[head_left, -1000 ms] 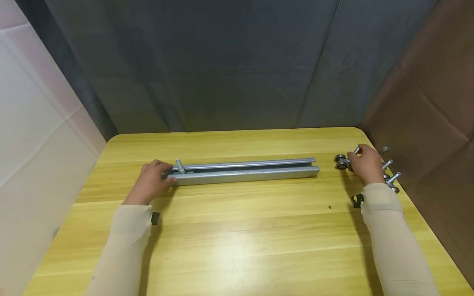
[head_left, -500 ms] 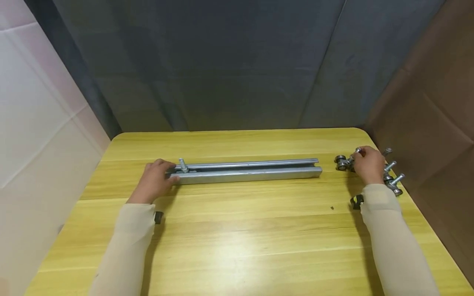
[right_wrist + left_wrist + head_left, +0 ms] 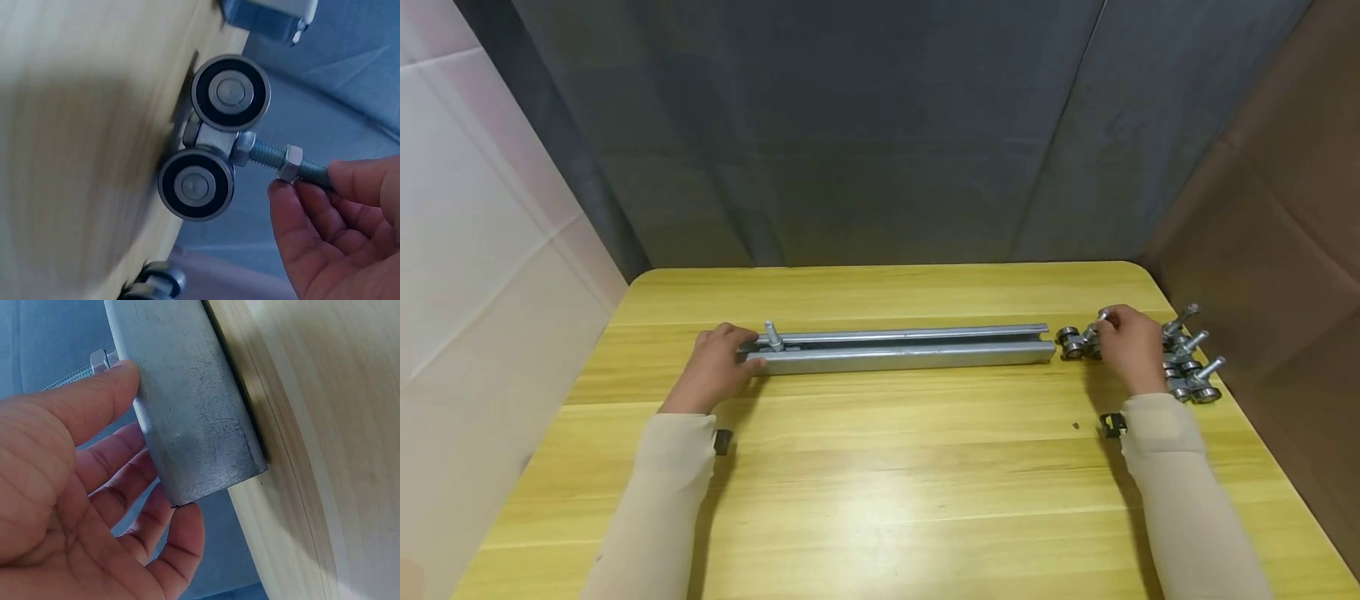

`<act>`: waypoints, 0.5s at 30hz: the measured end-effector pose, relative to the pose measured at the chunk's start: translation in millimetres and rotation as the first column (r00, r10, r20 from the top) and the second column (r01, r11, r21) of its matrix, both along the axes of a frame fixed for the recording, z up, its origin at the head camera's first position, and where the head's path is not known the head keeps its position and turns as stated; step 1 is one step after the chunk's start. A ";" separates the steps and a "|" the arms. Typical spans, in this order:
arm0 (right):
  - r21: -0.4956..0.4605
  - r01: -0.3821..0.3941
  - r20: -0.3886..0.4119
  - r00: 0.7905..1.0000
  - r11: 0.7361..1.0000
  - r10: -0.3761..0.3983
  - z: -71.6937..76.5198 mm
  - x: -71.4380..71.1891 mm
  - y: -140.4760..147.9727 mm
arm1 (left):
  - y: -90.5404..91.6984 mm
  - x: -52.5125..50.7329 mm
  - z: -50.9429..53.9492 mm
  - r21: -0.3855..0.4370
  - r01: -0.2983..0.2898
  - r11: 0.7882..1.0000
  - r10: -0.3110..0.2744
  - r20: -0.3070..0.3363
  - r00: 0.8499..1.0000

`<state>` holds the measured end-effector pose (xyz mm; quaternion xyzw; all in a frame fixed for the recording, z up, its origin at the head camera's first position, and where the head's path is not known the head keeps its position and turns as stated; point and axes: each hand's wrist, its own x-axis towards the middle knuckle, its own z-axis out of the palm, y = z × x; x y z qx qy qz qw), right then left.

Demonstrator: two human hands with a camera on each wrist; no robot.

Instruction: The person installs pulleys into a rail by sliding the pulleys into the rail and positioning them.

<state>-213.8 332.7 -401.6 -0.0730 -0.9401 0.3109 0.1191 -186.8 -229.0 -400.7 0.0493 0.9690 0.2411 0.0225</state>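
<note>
A silver C-shaped metal rail (image 3: 917,357) lies across the table, slot upward. My left hand (image 3: 717,367) holds its left end, thumb on one edge and fingers curled at the other, as the left wrist view shows. Beside that hand, a bolt (image 3: 773,337) stands up out of the slot; whatever carries it is hidden inside. With thumb and fingers my right hand (image 3: 1131,350) pinches the threaded bolt (image 3: 269,154) of a roller trolley (image 3: 230,94), above a hex nut (image 3: 290,164). The trolley's wheels are just off the rail's right end, apart from it in the right wrist view.
Several more roller trolleys (image 3: 1204,392) with upright or tilted bolts sit at the table's right edge, beside my right wrist. A small dark speck (image 3: 1076,426) lies on the wooden table (image 3: 880,467). Dark cloth (image 3: 850,133) hangs behind.
My right hand has moved left with the roller trolley, away from the other trolleys and closer to the rail's right end. The left hand stays on the rail.
</note>
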 end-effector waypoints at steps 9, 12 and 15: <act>0.039 -0.088 -0.050 0.995 0.995 0.090 2.5 -1.3 -18.9 | -2.4 -0.6 -3.0 0.016 0.008 1.000 -0.008 -0.023 1.000; 0.036 -0.100 -0.036 0.994 0.994 0.102 2.2 -1.7 -21.8 | -1.4 -0.4 -3.0 0.017 0.004 1.000 -0.004 -0.023 1.000; 0.028 -0.094 -0.031 0.995 0.995 0.095 3.1 -2.1 -22.8 | 0.4 0.2 -3.0 0.017 0.002 1.000 -0.002 -0.023 1.000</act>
